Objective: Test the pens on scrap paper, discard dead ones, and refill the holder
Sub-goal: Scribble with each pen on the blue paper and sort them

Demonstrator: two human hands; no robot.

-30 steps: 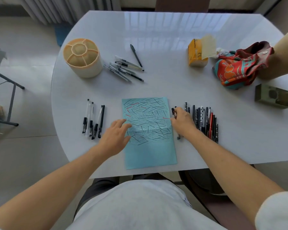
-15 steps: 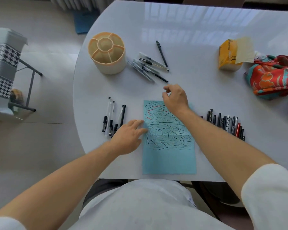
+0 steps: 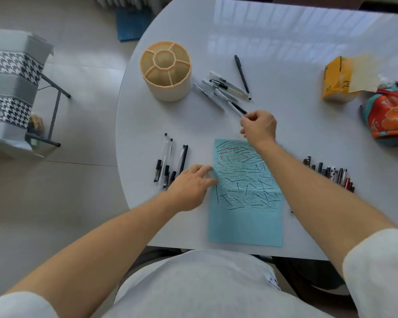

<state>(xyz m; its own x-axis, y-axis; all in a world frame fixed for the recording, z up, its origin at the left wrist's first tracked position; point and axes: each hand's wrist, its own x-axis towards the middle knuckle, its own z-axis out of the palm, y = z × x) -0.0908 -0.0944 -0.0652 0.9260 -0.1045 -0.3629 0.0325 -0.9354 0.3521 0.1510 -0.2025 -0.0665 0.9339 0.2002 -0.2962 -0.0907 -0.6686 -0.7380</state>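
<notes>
Blue scrap paper (image 3: pixel 246 216) sits pinned under your flat, open left hand (image 3: pixel 191 185), yet your right hand (image 3: pixel 258 127), pinching one pen (image 3: pixel 235 109), could scatter the tested pile (image 3: pixel 223 88).

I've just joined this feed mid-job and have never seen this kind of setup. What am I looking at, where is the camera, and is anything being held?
There is no machine here: a person works with two bare hands, filmed by one wide-angle camera on their head, looking down at a white table. The left hand lies flat on the edge of the scribbled blue scrap paper. The right hand pinches a pen at the loose pile of pens beside the empty beige pen holder. Four more pens lie left of the paper, and a row of pens lies to its right. A yellow tissue pack and a colourful cloth pouch sit at far right.
</notes>
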